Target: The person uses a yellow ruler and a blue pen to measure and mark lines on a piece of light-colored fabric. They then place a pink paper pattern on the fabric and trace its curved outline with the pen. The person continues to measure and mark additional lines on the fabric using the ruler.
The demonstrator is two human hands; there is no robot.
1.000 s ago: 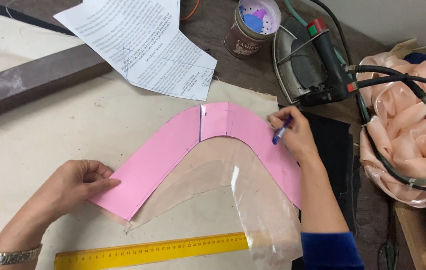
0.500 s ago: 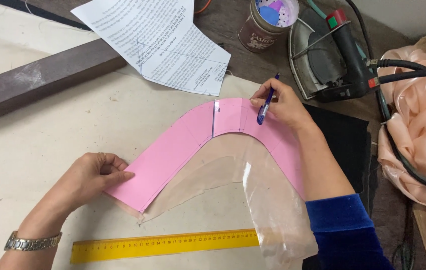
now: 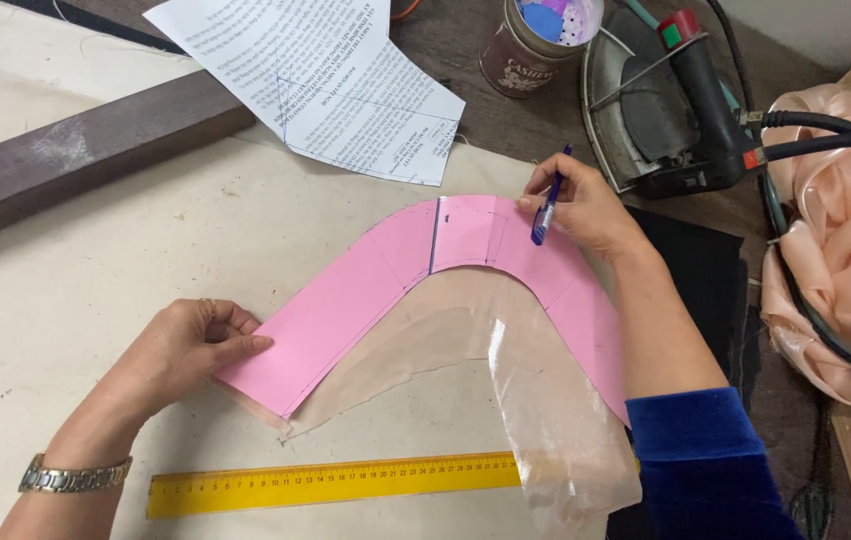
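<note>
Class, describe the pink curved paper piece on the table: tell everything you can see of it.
The pink paper piece is a flat, boomerang-shaped band, seemingly thin card, with a dark line across its top and faint creases. It lies on a sheer peach fabric spread on the cream table cover. The left hand presses its lower left end; the right hand, holding a blue pen, rests on its upper right edge. Its right end runs under the right forearm.

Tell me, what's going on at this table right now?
A person is working on a curved pink paper pattern laid over sheer peach fabric. The left hand presses down the pattern's lower left end, while the right hand holds a blue pen at its upper edge near the top of the curve. A yellow ruler lies below, an iron beyond.
</note>
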